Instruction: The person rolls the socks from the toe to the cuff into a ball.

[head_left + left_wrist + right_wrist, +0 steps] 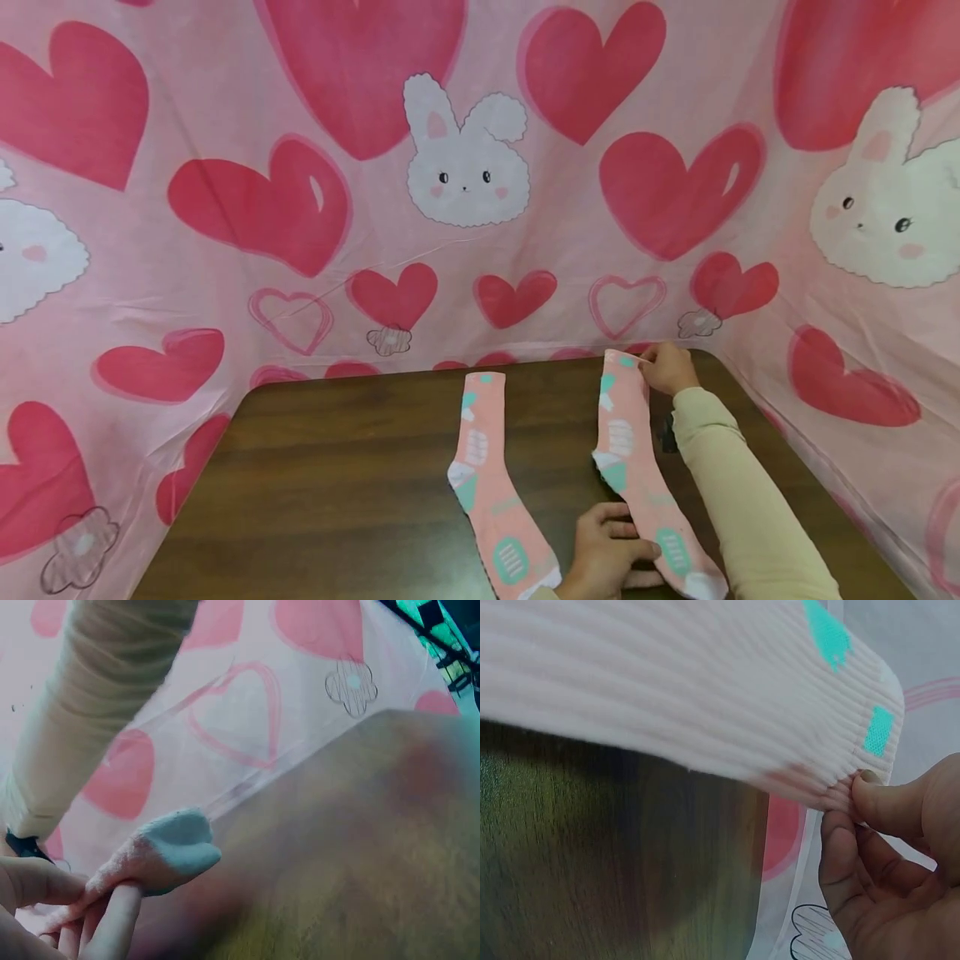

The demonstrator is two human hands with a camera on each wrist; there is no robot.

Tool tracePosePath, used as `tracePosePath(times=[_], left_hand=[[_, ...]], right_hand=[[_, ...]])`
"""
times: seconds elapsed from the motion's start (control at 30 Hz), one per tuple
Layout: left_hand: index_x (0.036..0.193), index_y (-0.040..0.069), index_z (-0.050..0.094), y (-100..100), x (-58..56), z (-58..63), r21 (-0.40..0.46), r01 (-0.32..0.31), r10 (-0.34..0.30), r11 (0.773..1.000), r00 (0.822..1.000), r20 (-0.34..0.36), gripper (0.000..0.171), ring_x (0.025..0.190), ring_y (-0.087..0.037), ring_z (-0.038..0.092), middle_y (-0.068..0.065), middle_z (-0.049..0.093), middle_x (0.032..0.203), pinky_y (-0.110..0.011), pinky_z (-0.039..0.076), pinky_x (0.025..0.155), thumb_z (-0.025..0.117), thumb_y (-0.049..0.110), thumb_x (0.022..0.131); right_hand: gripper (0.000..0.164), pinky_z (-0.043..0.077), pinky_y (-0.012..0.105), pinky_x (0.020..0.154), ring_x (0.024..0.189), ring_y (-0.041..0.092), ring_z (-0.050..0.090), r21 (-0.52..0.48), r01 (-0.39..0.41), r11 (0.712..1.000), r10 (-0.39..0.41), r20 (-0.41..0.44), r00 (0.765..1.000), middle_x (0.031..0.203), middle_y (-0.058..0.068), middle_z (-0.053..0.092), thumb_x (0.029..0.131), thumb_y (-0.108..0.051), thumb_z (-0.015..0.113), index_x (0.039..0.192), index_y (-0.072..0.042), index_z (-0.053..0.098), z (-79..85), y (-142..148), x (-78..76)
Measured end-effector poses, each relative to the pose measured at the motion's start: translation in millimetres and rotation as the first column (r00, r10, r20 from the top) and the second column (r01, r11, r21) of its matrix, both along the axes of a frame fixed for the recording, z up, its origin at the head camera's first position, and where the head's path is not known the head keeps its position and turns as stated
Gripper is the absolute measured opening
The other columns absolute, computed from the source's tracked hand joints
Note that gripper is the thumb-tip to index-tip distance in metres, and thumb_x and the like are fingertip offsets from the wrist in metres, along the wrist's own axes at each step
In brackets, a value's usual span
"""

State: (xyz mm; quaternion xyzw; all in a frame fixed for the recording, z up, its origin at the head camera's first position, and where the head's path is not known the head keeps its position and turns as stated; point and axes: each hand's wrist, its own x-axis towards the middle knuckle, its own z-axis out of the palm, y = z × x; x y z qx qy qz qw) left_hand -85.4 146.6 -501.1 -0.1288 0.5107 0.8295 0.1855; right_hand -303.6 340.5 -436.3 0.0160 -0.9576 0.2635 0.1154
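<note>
Two pink socks with mint and white patches are in the head view. My right hand (670,368) pinches the cuff of the right sock (636,433) at its far end; the right wrist view shows thumb and finger on the ribbed cuff (840,787). Lower down, my left hand (609,546) pinches the same sock's edge near the foot, its thumb on top. In the left wrist view the white toe (184,847) juts out past the fingers. The left sock (486,467) lies flat on the table, apart from both hands.
The dark wooden table (337,483) has rounded far corners. A pink cloth (465,258) with hearts and rabbits hangs behind it and at both sides. Beside the right sock, a small black object (666,435) shows partly under the right wrist.
</note>
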Motion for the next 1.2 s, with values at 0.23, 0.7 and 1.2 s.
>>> tracePosePath(times=[0.23, 0.7, 1.2], left_hand=[[0.110, 0.002, 0.058, -13.8, 4.4, 4.3, 0.038, 0.031, -0.031, 0.999, 0.999, -0.015, 0.051, 0.074, -0.039, 0.066, -0.020, 0.053, 0.092, -0.056, 0.057, 0.059, 0.067, -0.031, 0.071], [0.116, -0.001, 0.057, -57.1, -1.2, 7.8, 0.096, 0.054, -0.049, 0.994, 0.998, -0.050, 0.047, 0.080, -0.033, 0.067, -0.017, 0.058, 0.096, -0.050, 0.059, 0.064, 0.068, -0.024, 0.077], [0.121, 0.001, 0.057, -114.3, 5.6, 10.2, 0.025, 0.053, -0.051, 0.998, 0.996, -0.079, 0.050, 0.076, -0.027, 0.068, -0.016, 0.062, 0.097, -0.045, 0.059, 0.063, 0.073, -0.013, 0.076]], right_hand=[[0.015, 0.047, 0.057, 0.078, 0.088, 0.046, 0.058, -0.028, -0.023, 0.999, 0.023, -0.003, 1.000, 0.080, 0.016, 0.068, 0.089, -0.010, 0.067, 0.084, 0.003, 0.072, -2.7, -2.4, -0.9], [0.016, 0.046, 0.057, 0.075, 0.073, 0.036, 0.057, -0.020, -0.093, 0.995, 0.092, -0.030, 0.995, 0.069, 0.008, 0.064, 0.087, -0.009, 0.067, 0.074, 0.000, 0.070, -0.5, -34.8, -15.1], [0.014, 0.045, 0.033, 0.052, 0.055, 0.020, 0.057, -0.124, -0.172, 0.977, 0.169, -0.035, 0.985, 0.058, 0.004, 0.062, 0.087, -0.004, 0.071, 0.076, 0.004, 0.072, -3.8, -103.0, -30.8]])
